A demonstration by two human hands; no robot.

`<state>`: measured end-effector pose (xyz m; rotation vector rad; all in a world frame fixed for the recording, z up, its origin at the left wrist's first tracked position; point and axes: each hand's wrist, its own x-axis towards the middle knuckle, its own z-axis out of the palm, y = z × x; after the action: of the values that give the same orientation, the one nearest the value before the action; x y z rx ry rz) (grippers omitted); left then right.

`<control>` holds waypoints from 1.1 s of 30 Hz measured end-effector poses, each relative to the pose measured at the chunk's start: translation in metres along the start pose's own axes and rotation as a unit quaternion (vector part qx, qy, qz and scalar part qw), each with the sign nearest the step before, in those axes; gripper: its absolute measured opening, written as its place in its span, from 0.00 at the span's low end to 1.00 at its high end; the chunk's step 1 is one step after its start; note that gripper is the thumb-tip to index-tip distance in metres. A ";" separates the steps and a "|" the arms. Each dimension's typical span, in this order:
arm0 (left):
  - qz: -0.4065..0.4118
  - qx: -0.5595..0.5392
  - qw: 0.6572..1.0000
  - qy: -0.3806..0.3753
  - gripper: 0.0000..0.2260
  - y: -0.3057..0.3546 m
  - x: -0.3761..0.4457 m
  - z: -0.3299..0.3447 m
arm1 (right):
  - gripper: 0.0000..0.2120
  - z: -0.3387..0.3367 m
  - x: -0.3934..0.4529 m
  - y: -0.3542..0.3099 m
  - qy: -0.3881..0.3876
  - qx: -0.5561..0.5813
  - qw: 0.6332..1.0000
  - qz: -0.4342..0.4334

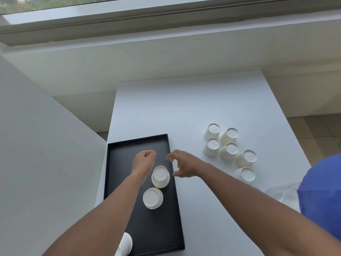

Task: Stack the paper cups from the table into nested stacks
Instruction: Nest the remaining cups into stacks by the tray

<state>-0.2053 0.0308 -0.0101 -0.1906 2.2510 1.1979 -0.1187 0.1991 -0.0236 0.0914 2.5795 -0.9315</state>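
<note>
- Nearest the camera, at the bottom edge, a partly hidden cup (126,243) shows from behind the left forearm at the near end of the black tray (120,157); whether it is one cup or several nested cannot be told
- Further up the tray, a low stack (152,198) stands upside down, base up, with a doubled rim that suggests at least two cups nested
- Just beyond it, and near without clearly touching, a second inverted cup (160,176) stands on the tray close to its right wall; its long axis runs upright, leaning a little toward the camera in this wide view
- The left hand (144,161) hovers over the tray just left of and beyond that cup, fingers curled in loosely and holding nothing
- The right hand (182,165) reaches across the tray's right wall, thumb and fingers spread wide in an open claw, empty, with the inverted cup just below and to the left of its thumb
- Both hands are about equally close to that cup; the right, being spread, looks the readier to close on it
- Far right on the white table (184,108), well apart from both hands, six loose cups (228,150) stand upside down in a cluster, not yet nested; the right hand is the nearer to them, so I judge fetching them falls to it
</note>
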 end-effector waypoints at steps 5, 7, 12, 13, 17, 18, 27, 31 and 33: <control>0.073 0.039 0.996 0.021 0.09 0.020 -0.006 0.013 | 0.23 -0.015 -0.009 0.020 0.081 0.024 0.994 0.072; 0.091 0.055 0.994 0.011 0.09 0.027 -0.007 0.022 | 0.21 -0.022 -0.015 0.029 0.128 0.032 0.985 0.114; 0.126 0.090 0.988 -0.017 0.09 0.037 -0.011 0.045 | 0.21 -0.032 -0.025 0.053 0.226 -0.003 0.950 0.216; 0.132 0.096 0.986 -0.022 0.09 0.039 -0.012 0.048 | 0.21 -0.034 -0.026 0.057 0.235 -0.017 0.944 0.231; 0.144 0.115 0.982 -0.042 0.10 0.043 -0.012 0.061 | 0.22 -0.034 -0.029 0.072 0.240 -0.059 0.930 0.271; 0.144 0.116 0.982 -0.047 0.10 0.044 -0.013 0.063 | 0.22 -0.033 -0.029 0.076 0.234 -0.070 0.930 0.275; 0.124 0.116 0.982 -0.078 0.10 0.049 -0.011 0.080 | 0.29 -0.031 -0.026 0.090 0.161 -0.144 0.932 0.289; 0.107 0.111 0.984 -0.092 0.10 0.049 -0.013 0.087 | 0.28 -0.028 -0.026 0.091 0.145 -0.133 0.936 0.293; 0.092 0.103 0.985 -0.105 0.10 0.048 -0.013 0.090 | 0.28 -0.026 -0.025 0.092 0.149 -0.132 0.935 0.294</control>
<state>-0.1744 0.1290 -0.0074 0.2194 2.2210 1.0145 -0.0870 0.2882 -0.0510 0.9331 2.6595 -0.3639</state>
